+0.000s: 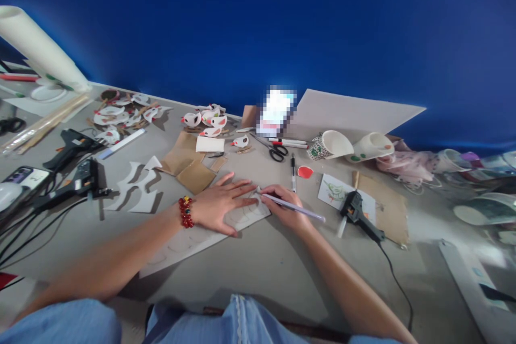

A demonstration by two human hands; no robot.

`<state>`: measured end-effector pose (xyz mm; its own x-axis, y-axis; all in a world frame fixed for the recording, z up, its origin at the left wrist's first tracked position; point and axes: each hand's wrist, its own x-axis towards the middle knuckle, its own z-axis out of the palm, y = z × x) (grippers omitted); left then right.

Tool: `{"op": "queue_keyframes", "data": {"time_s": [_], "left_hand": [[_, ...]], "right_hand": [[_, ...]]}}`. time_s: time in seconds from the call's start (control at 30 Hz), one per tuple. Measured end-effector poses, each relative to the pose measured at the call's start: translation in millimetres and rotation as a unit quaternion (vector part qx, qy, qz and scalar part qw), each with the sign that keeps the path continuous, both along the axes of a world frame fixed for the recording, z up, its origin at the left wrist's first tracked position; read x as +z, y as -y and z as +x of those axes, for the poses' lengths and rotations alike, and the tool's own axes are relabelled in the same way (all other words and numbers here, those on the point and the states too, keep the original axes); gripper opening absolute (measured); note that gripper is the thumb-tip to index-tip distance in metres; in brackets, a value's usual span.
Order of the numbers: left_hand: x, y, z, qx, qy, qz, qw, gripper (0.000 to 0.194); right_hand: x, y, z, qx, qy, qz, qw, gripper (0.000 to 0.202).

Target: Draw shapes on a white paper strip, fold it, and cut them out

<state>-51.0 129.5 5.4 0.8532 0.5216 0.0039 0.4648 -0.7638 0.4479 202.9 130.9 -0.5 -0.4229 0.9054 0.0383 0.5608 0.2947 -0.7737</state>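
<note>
My left hand [220,204] lies flat with its fingers spread on a strip of white paper [177,250] marked with faint curved outlines. A red beaded bracelet [186,212] circles that wrist. In my right hand [288,207] is a pale lilac pencil [300,208], its tip down at the strip's right end, close to my left fingertips. Whether a small white piece lies under the tip, I cannot tell. To the left are white curved paper cut-outs [139,188]. Brown cardboard pieces [195,174] lie beyond my left hand.
Several white paper birds [213,118] stand at the back. Black scissors [278,153] and a black pen [293,172] lie ahead. Glue guns rest at left [83,180] and right [358,215], with trailing cords. Paper cups [336,144] and a lit phone [276,110] line the blue wall.
</note>
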Motion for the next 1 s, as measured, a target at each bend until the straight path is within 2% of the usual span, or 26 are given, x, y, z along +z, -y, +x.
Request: {"op": "queue_keyframes", "data": {"time_s": [0.47,0.7,1.0], "left_hand": [[-0.7,-0.3,-0.7,0.001,0.007,-0.007,1.0,0.093],[0.1,-0.2,-0.2,-0.001,0.007,-0.008,1.0,0.095],[-0.8,-0.2,-0.3,0.004,0.008,-0.007,1.0,0.094]], "right_hand": [[3.8,-3.9,1.6,0.014,-0.008,-0.019,1.0,0.017],[5.9,-4.1,2.2,0.046,0.004,0.019,0.999,0.016],[3.7,-4.0,6.4,0.046,-0.003,0.023,0.999,0.016]]}}
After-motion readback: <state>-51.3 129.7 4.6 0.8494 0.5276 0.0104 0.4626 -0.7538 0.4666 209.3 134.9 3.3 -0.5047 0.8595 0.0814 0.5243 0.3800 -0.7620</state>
